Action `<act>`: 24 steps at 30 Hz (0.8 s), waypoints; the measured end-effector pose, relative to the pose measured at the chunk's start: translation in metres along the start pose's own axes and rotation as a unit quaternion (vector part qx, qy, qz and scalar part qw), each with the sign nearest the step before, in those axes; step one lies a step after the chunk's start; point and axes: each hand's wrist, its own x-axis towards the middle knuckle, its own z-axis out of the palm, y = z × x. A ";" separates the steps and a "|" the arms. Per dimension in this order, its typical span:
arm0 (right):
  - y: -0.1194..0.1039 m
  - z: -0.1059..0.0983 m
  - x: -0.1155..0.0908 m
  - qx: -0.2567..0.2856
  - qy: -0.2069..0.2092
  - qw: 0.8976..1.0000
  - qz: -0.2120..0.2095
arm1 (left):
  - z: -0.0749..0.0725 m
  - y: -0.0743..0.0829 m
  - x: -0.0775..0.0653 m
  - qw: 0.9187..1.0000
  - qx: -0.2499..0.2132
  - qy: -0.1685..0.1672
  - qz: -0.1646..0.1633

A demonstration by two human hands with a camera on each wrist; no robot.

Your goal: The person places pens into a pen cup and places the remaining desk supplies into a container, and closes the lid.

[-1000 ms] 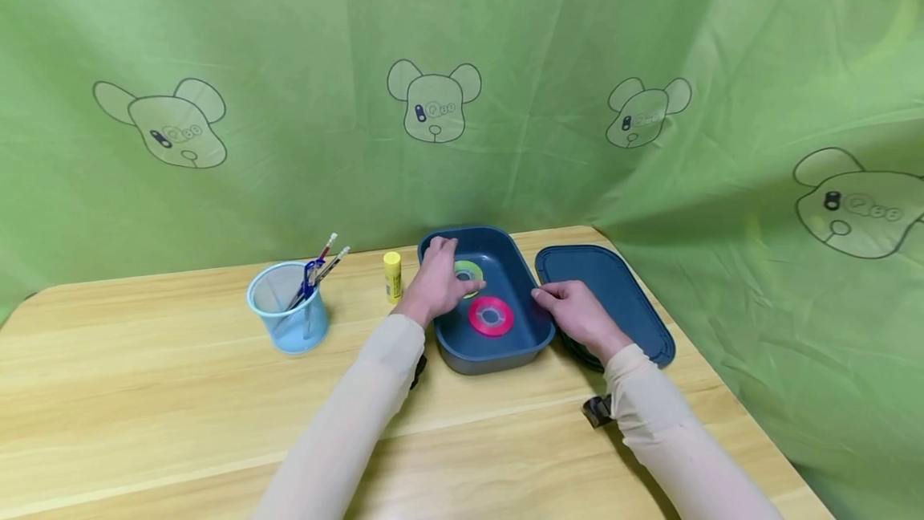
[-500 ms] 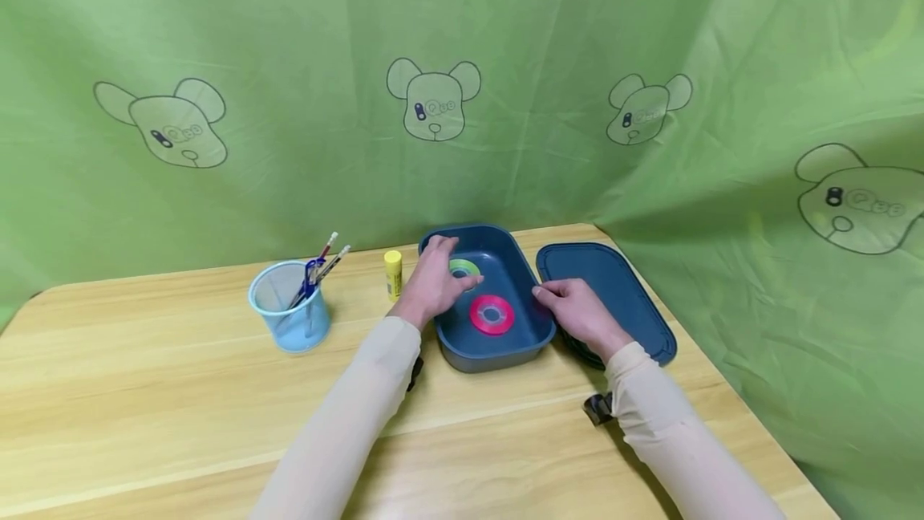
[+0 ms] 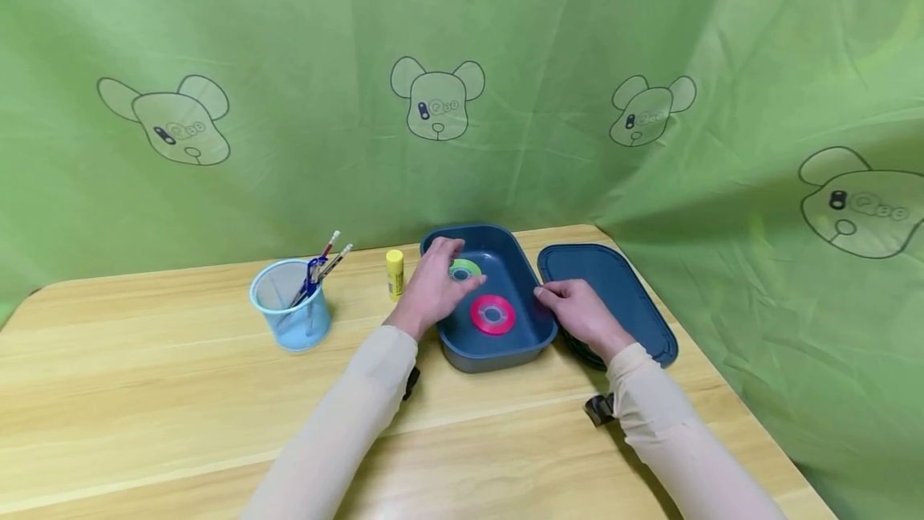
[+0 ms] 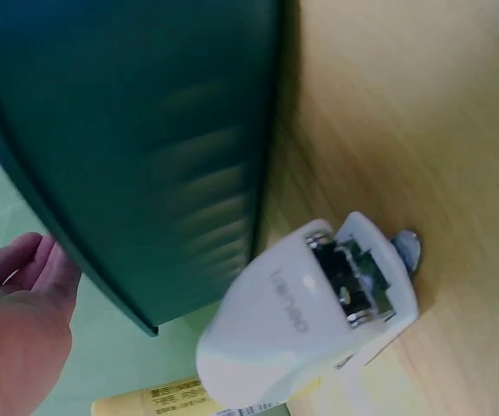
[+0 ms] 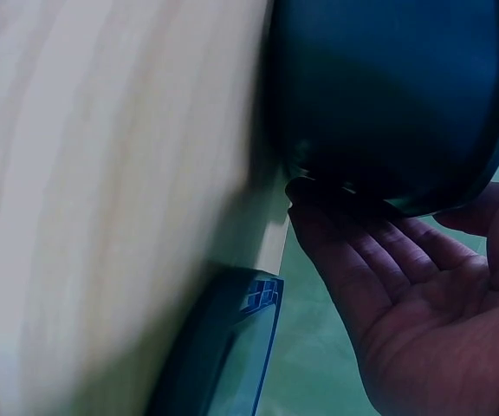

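Observation:
My left hand [image 3: 436,283] hovers over a dark blue plastic box [image 3: 498,361], its fingers and thumb spread apart with nothing held. Just beneath it in the box lies a green tape roll [image 3: 465,265], partly covered by the hand. A pink tape roll [image 3: 493,315] lies flat closer to the box's front. With its thumb over the rim and its fingers under the outer wall, my right hand [image 3: 581,311] grips the box's right side. The left wrist view shows a white stapler [image 4: 275,303] standing outside the box's left wall; my left arm hides it in the head view.
The box's flat lid [image 3: 613,287] lies on the table to the right. A yellow glue stick [image 3: 395,275] stands left of the box. Farther left is a light blue mesh cup [image 3: 296,331] with pencils and a blue-handled tool. A green curtain [image 3: 303,207] hangs behind the table.
The green tape roll has shifted slightly toward the back of the box, away from my left thumb. My left forearm has moved a little left; my right hand keeps its grip.

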 end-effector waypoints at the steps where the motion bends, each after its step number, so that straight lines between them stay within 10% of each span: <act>1: 0.000 0.000 0.000 0.000 0.000 1.000 0.000 | -0.001 0.001 -0.001 1.000 -0.007 0.001 0.001; 24: 0.002 0.001 0.001 -0.005 0.001 1.000 0.007 | -0.022 0.020 -0.061 0.996 -0.011 0.081 0.047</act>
